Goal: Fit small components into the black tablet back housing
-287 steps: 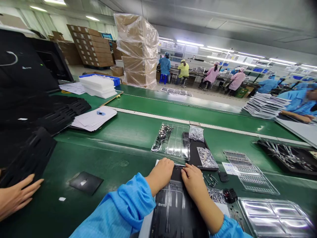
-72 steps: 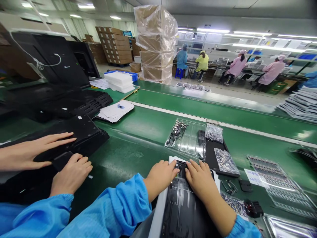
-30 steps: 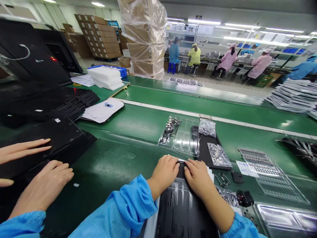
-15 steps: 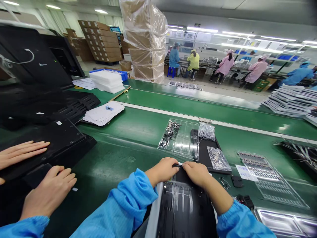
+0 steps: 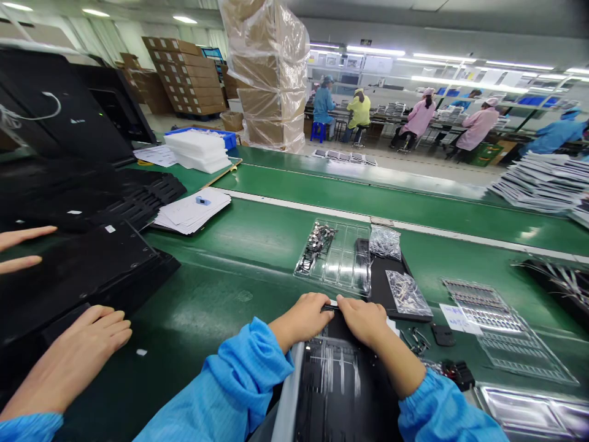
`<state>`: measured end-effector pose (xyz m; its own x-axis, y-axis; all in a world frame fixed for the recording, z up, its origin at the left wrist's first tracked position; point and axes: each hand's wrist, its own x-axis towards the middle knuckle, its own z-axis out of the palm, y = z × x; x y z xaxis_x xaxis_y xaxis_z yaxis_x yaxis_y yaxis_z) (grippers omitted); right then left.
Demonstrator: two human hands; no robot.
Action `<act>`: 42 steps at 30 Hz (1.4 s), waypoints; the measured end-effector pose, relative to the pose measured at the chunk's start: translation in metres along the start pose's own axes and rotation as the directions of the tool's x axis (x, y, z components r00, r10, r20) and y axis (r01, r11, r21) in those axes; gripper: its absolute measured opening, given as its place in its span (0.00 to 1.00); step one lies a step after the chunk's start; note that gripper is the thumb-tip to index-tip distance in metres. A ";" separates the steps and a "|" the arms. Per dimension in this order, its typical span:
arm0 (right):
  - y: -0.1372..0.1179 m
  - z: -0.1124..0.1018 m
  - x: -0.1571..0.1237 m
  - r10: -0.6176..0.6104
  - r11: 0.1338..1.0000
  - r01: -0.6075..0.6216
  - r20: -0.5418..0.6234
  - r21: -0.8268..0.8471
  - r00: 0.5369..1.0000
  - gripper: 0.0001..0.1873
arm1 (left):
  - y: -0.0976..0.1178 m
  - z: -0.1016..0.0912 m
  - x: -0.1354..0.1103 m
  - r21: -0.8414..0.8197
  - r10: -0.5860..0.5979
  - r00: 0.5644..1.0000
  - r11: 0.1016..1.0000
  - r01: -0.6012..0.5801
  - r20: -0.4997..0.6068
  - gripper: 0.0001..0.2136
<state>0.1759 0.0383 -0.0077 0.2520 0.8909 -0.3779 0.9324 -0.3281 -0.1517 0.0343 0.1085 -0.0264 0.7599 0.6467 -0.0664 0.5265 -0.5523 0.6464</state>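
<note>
A black flat device housing (image 5: 345, 387) with a pale grey side lies before me at the bottom centre, its near end cut off by the frame. My left hand (image 5: 304, 316) has its fingers curled over the far end, left of the middle. Beside it, my right hand (image 5: 363, 319) grips the same end from the right, with thumb and fingers close to my left fingertips. Between the fingertips shows a small black and white strip (image 5: 332, 305); whether it belongs to the housing I cannot tell. My fingers cover most of that far edge.
Past my hands is a clear plastic tray (image 5: 343, 261) of small metal parts. A black tray (image 5: 384, 288) with bagged parts (image 5: 407, 293) adjoins it. At left, a co-worker's hand (image 5: 87, 344) rests by a black panel (image 5: 92, 264). Slotted clear trays (image 5: 501, 325) lie right.
My right hand has shifted very slightly, still at the housing's far end. The co-worker's hands have drawn back to the left. My left hand stays almost where it was.
</note>
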 end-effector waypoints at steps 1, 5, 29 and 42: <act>0.000 0.000 0.000 0.000 1.000 0.000 -0.005 -0.001 1.000 0.24 | 0.000 0.000 0.000 -0.001 0.001 1.000 1.000 -0.001 -0.002 0.10; 0.000 0.000 0.000 0.001 1.000 -0.001 -0.016 -0.007 1.000 0.23 | 0.001 0.000 0.000 0.008 -0.007 1.000 1.000 0.007 0.012 0.11; -0.011 0.000 0.000 0.106 0.985 -0.100 -0.030 0.142 0.994 0.30 | -0.001 0.002 0.001 0.003 0.027 0.999 1.000 -0.028 0.029 0.10; -0.009 0.001 -0.005 0.095 0.974 -0.072 -0.096 0.216 0.991 0.30 | 0.002 -0.001 0.000 0.042 -0.015 0.998 0.999 0.013 0.055 0.12</act>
<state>0.1656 0.0368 -0.0056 0.3632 0.8817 -0.3012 0.8334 -0.4519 -0.3181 0.0351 0.1072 -0.0243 0.7717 0.6249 -0.1179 0.5516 -0.5655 0.6132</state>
